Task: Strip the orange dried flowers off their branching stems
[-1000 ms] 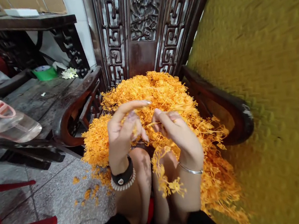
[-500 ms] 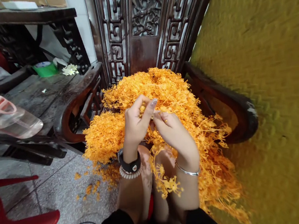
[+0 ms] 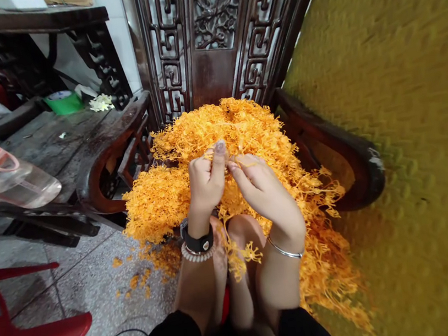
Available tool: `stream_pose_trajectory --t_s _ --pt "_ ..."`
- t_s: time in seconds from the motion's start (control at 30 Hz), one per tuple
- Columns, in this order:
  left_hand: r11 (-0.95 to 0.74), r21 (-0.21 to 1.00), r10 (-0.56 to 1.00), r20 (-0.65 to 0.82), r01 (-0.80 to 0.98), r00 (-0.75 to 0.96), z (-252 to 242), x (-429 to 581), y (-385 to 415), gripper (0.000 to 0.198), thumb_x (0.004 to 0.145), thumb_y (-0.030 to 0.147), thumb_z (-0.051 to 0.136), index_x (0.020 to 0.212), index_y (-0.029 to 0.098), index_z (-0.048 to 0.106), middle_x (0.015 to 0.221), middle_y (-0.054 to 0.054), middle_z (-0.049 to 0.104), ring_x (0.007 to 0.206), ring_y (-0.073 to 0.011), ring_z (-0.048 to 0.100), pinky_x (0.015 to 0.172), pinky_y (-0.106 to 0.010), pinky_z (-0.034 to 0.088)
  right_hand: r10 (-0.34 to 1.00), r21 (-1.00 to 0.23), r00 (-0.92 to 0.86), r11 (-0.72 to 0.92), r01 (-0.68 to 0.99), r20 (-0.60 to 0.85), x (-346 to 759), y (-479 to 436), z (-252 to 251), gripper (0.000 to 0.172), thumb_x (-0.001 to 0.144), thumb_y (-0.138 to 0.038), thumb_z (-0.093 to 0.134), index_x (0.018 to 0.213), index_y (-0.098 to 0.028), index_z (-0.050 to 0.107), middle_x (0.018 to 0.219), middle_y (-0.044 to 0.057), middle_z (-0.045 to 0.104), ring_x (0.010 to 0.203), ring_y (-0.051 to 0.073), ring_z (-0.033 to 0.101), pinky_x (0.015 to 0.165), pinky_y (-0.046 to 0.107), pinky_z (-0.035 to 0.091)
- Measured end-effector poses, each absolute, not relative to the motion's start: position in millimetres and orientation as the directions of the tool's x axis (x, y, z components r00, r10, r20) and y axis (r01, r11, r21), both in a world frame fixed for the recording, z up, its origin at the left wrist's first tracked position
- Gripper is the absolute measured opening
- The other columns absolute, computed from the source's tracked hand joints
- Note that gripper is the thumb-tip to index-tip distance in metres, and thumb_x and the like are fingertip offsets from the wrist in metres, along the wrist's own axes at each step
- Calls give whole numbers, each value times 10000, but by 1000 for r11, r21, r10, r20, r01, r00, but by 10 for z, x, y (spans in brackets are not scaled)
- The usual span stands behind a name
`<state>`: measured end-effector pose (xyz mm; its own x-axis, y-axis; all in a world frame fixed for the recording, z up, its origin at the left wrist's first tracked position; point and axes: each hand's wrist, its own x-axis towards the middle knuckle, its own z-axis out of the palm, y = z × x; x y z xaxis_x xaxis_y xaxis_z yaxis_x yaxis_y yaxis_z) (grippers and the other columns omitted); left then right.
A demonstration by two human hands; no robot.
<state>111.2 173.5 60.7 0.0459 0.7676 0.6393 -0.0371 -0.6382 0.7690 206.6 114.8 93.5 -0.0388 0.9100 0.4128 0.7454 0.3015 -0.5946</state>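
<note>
A big heap of orange plastic flower strands (image 3: 218,127) fills the carved wooden chair in front of me. My left hand (image 3: 208,180) is closed over it, thumb pressed on the curled fingers around part of a flower strand. Close beside it, fingertips nearly meeting, my right hand (image 3: 258,182) pinches a thin orange stem. From between the hands a flower strand (image 3: 236,258) hangs down over my knees, small star-shaped blossoms at its lower end. The exact grip points are partly hidden by the fingers.
Left of the chair stands a dark wooden seat holding a pink-lidded water bottle (image 3: 20,174), a green tape roll (image 3: 63,102) and white flowers (image 3: 101,102). A red stool (image 3: 30,334) is on the floor. The chair's curved armrest (image 3: 370,169) rises at right.
The thumb and fingers of my left hand have closed together more. My right wrist has moved slightly right and down. The dangling flower strand has swung and hangs a little higher.
</note>
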Motion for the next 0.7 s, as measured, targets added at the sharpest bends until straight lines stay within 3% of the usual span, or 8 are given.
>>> stream_pose_trajectory --t_s 0.13,0.23,0.3,0.43,0.57,0.63,0.7 --pt "-639 758 769 635 130 80 648 1003 1705 544 917 448 387 454 189 269 412 50 276 388 -74 286 436 -276 189 923 -797 -3 334 503 385 2072 1104 958 178 910 -385 425 859 -217 460 819 6 500 768 129 464 709 290 372" --pt "-666 724 745 655 180 125 678 952 1658 549 898 448 440 441 182 293 413 45 310 392 -70 294 441 -280 185 928 -869 25 338 362 371 2034 1094 982 262 894 -404 465 727 -204 449 693 -24 436 648 99 404 608 269 337" --pt "-659 745 751 646 101 136 690 963 1613 555 895 464 444 440 182 297 407 47 304 384 -66 292 432 -279 189 927 -903 52 348 254 372 1976 1103 995 342 889 -405 476 628 -198 396 601 -42 356 557 83 326 537 266 287" --pt "-522 817 828 554 -245 82 752 1028 1528 585 900 550 361 448 195 253 381 56 213 345 -66 247 386 -263 200 917 -919 69 393 14 393 1867 1122 1018 448 866 -453 487 546 -207 292 522 -60 227 465 73 199 455 263 224" --pt "-443 711 867 494 -546 -61 830 903 1615 558 922 547 275 490 207 178 393 66 118 316 -74 139 331 -247 177 871 -867 193 479 -138 451 1960 1077 1087 498 885 -543 347 552 -217 172 478 -67 109 407 91 130 384 249 198" --pt "-478 689 872 446 -545 -201 778 719 1755 525 921 532 300 511 211 230 409 70 154 328 -76 157 337 -238 193 848 -840 258 512 -180 462 2079 1023 1139 476 905 -490 336 560 -211 163 488 -63 84 408 99 100 370 239 174" --pt "-514 789 849 412 -336 -329 621 477 1930 476 904 526 353 548 209 357 445 56 286 376 -87 292 390 -236 282 848 -836 294 508 -210 441 2200 952 1192 463 907 -435 370 556 -204 177 500 -55 84 420 101 83 373 242 144"
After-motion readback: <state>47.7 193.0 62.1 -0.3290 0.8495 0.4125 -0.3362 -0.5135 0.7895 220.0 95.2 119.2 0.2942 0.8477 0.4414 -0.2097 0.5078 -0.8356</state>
